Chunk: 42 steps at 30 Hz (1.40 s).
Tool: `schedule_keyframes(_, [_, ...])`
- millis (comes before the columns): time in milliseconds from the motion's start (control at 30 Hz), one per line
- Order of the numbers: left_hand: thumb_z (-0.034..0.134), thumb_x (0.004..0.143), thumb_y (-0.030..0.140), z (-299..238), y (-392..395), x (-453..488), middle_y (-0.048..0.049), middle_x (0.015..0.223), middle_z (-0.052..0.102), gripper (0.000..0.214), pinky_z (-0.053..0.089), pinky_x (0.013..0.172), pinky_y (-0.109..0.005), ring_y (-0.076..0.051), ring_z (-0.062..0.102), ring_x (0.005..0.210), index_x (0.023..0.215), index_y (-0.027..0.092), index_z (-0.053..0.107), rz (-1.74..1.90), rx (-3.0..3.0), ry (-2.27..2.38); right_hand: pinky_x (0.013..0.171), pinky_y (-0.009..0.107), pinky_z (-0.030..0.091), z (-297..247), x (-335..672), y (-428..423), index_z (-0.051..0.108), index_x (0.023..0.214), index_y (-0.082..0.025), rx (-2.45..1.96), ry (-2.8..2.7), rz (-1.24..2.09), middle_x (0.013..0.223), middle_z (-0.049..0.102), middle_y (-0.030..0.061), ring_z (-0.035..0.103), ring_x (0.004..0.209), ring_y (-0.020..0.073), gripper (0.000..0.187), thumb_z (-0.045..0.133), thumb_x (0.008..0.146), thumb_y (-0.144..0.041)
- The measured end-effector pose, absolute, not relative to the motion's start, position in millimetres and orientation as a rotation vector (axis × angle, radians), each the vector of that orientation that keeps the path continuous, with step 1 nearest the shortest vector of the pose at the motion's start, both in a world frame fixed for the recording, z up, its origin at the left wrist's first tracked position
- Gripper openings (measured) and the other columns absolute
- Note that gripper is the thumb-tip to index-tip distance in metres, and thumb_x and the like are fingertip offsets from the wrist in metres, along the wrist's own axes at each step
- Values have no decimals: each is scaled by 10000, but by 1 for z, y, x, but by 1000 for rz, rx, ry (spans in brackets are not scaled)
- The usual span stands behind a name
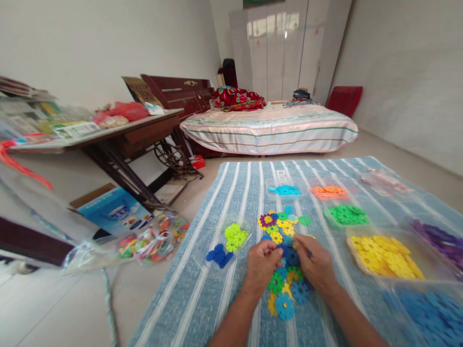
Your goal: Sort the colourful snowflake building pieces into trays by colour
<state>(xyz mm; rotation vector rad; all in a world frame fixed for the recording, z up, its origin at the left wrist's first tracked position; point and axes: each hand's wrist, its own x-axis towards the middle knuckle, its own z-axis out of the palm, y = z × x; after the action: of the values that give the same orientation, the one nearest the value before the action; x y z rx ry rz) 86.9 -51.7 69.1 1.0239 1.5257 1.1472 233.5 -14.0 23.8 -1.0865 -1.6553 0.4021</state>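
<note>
A pile of notched plastic discs [285, 305] in blue, green and yellow lies on the striped cloth, with several discs touching or overlapping. Over its middle, my left hand [263, 265] has its thumb and fingers closed at the edge of a dark blue notched disc [283, 250]. Opposite it, my right hand [315, 262] is pinched, and a bit of dark blue shows between its fingers. Its fingertips partly cover what they hold. Beyond the hands lie yellow discs [276, 237], a purple-and-yellow disc [267, 220] and a green disc [304, 220].
Left, a clear tray [202, 250] holds lime and dark blue discs. Right and beyond are boxes of light blue [285, 190], orange [329, 192], green [347, 215], yellow [385, 255], purple [439, 246] and blue discs [430, 313]. A bed [271, 127] and sewing table [133, 130] stand behind.
</note>
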Motion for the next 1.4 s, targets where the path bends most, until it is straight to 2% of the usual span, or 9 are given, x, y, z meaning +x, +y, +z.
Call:
schedule_keyframes(100, [574,719,303,90,-55,74,46,510,514,131,368,514,-215,-108,507,501,652,191,575,1131,1277,1639,818,383,543,16,245,-5,703,902,-207,-1125,-1639,243,887,734,74,680,850,218,246,491,872,-327])
schedule_keyframes(267, [527,795,301,138,-63,26,27,560,537,186,345,554,-225,-121,505,557,662,198,603,886,1743,1954,812,381,541,6,256,3,702,895,-204,-1239,-1582,249,885,735,77,682,845,223,300,481,861,-404])
schedule_keyframes(433, [486,822,229,165,-65,-13,-26,711,665,174,374,631,-248,-170,611,711,760,198,646,92,1806,2360,811,380,540,5,258,7,707,888,-204,-1274,-1557,307,887,741,79,687,844,228,325,489,848,-442])
schedule_keyframes(600, [488,757,145,165,-59,-22,-91,853,709,192,415,691,-292,-242,655,867,737,194,673,-418,1878,2286,810,386,542,5,260,10,714,887,-197,-1305,-1524,345,884,745,85,693,840,233,329,496,835,-437])
schedule_keyframes(733, [523,722,127,162,-55,-26,-105,910,716,180,437,726,-306,-262,658,919,750,197,686,-491,1842,2270,804,379,543,5,260,11,717,885,-202,-1331,-1500,403,888,746,76,692,834,232,317,501,823,-426])
schedule_keyframes(900, [495,776,157,168,-50,-31,-158,1024,700,240,457,761,-355,-308,649,983,924,178,682,-557,1804,2383,793,372,549,7,261,13,720,880,-193,-1372,-1445,484,880,746,75,692,812,231,326,502,803,-423])
schedule_keyframes(1067, [404,884,248,180,-44,-6,-118,906,715,264,454,759,-349,-276,662,917,985,192,642,-362,1948,2373,756,368,556,9,260,15,723,869,-199,-1406,-1377,541,855,748,64,693,783,235,320,511,782,-421])
schedule_keyframes(1200, [406,898,269,176,-26,34,-73,961,707,247,445,780,-311,-231,648,928,924,218,645,-141,2169,2130,699,351,562,10,260,16,722,871,-199,-1407,-1350,557,832,748,58,692,753,235,319,506,787,-417])
schedule_keyframes(1400, [433,879,188,144,38,75,-128,1080,667,245,455,862,-349,-255,611,1047,956,182,666,-120,2179,2100,690,357,564,12,260,18,724,856,-209,-1398,-1327,577,819,748,52,693,751,243,307,509,778,-412])
